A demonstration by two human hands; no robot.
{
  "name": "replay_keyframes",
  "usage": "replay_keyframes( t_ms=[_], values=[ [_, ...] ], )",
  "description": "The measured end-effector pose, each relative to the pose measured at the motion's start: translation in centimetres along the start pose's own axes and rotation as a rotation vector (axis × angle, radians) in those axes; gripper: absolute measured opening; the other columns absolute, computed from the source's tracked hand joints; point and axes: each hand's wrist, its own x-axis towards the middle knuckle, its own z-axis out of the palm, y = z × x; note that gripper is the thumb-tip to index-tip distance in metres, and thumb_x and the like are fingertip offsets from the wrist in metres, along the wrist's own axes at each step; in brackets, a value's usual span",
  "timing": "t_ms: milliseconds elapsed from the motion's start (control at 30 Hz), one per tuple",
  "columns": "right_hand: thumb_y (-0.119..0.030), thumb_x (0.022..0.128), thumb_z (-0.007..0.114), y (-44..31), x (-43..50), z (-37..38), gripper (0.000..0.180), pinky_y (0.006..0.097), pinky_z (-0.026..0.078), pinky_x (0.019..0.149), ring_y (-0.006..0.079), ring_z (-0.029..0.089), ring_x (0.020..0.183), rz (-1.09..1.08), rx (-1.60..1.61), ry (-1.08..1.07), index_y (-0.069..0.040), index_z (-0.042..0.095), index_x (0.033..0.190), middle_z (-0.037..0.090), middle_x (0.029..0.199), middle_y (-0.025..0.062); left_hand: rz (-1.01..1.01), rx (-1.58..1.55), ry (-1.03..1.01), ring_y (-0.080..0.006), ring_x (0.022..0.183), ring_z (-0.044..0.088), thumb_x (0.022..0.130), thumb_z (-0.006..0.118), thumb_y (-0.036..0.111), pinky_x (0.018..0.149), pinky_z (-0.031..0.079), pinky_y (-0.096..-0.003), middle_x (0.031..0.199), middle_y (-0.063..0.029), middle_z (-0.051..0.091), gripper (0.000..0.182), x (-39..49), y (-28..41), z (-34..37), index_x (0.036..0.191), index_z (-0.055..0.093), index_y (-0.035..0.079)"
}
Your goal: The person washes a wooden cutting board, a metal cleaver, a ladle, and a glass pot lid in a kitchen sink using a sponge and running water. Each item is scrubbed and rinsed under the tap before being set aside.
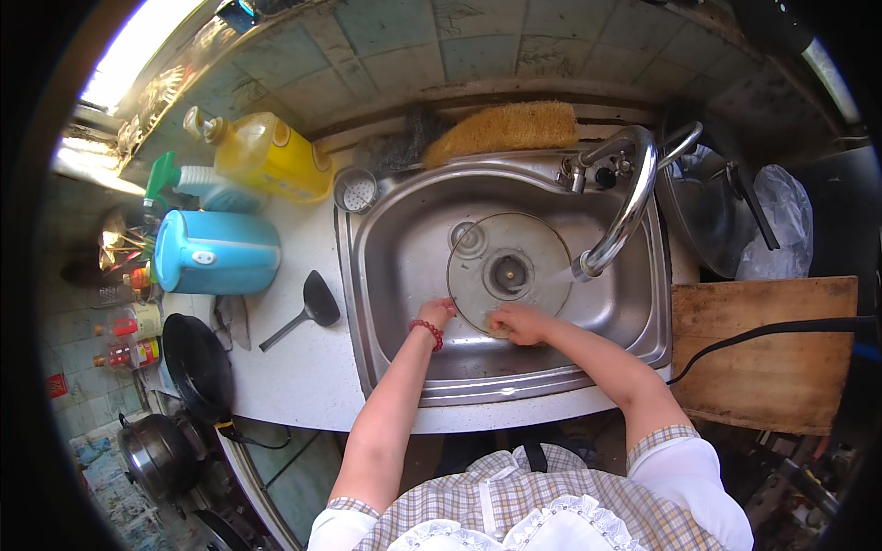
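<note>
A round glass pot lid (pixel 544 248) with a thin metal rim lies tilted in the stainless-steel sink (pixel 400 275). At its middle is a dark round fitting (pixel 510 274) with a brass-coloured centre. My left hand (pixel 437 315), wearing a red bead bracelet (pixel 427 333), grips the lid's left rim. Pressed to the lid's near edge, my right hand (pixel 522 324) holds a small yellowish scrubber (pixel 496 329), largely hidden by the fingers. Water (pixel 555 278) runs from the curved chrome faucet (pixel 637 206) onto the lid's right side.
Left of the sink are a black spatula (pixel 320 299), a blue electric kettle (pixel 220 251), a yellow pump bottle (pixel 275 155) and a black frying pan (pixel 198 365). A loofah (pixel 506 131) lies behind. On the right, a black cable (pixel 751 332) crosses a wooden board (pixel 765 372).
</note>
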Motion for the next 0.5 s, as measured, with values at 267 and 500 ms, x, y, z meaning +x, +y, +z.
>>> replay_keyframes(
  t_ms=[267,500],
  values=[
    [-0.008,0.078,0.052,-1.9,5.3,-2.0,0.024,0.0388,0.05,0.074,0.0285,0.053,0.098,-0.303,-0.353,0.377,-0.014,0.055,0.101,0.052,0.101,0.0091,0.196,-0.028,-0.008,-0.0102,0.079,0.056,0.081,0.057,0.0,0.072,0.042,-0.0221,0.091,-0.0018,0.065,0.03,2.6,-2.1,0.5,0.11,0.064,0.0],
    [-0.006,0.08,0.051,7.6,2.6,-7.5,0.027,0.0445,0.05,0.076,0.0339,0.053,0.099,0.442,-0.514,0.861,-0.012,0.053,0.106,0.051,0.106,0.016,0.253,0.139,0.136,-0.0091,0.069,0.056,0.077,0.068,0.008,0.068,0.045,-0.0231,0.078,-0.0014,0.065,0.037,2.0,-0.7,0.9,0.113,0.063,0.0]
  ],
)
